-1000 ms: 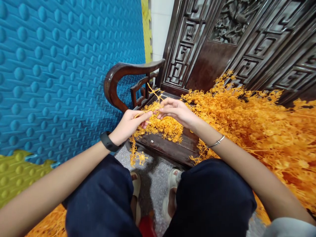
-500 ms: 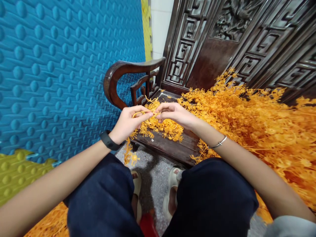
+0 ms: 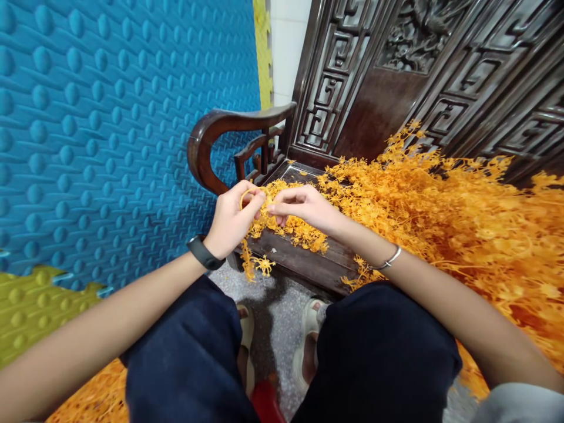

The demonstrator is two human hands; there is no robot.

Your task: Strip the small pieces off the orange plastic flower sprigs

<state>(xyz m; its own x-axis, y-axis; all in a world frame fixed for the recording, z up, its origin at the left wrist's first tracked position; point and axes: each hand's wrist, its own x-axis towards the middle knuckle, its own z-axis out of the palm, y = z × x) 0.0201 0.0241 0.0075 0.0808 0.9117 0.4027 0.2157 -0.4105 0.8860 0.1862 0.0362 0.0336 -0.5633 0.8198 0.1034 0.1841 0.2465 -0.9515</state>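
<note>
My left hand (image 3: 230, 218) is closed, thumb against fingers, on an orange artificial plant sprig. Its thin stem (image 3: 242, 200) bends in a loop over the fingers, and a flowery end (image 3: 259, 265) dangles below the hand, past the seat's front edge. Just to the right, my right hand (image 3: 308, 207) is pinched, thumb and forefinger close to the left fingertips. Whatever lies in that pinch is too small to make out against the orange behind. Under both hands, loose orange sprigs (image 3: 308, 235) lie on the dark wooden seat (image 3: 291, 258).
A large heap of orange artificial foliage (image 3: 440, 217) covers the right side of the bench. The carved armrest (image 3: 238, 120) rises beyond my left hand, with the carved backrest (image 3: 365, 111) behind. Blue foam matting (image 3: 110, 147) is at left. A red object (image 3: 267, 402) sits between my feet.
My left hand has turned upward slightly, and the dangling sprig end has swung right and up. My right hand has shifted slightly left and down, its fingers drawn closer together.
</note>
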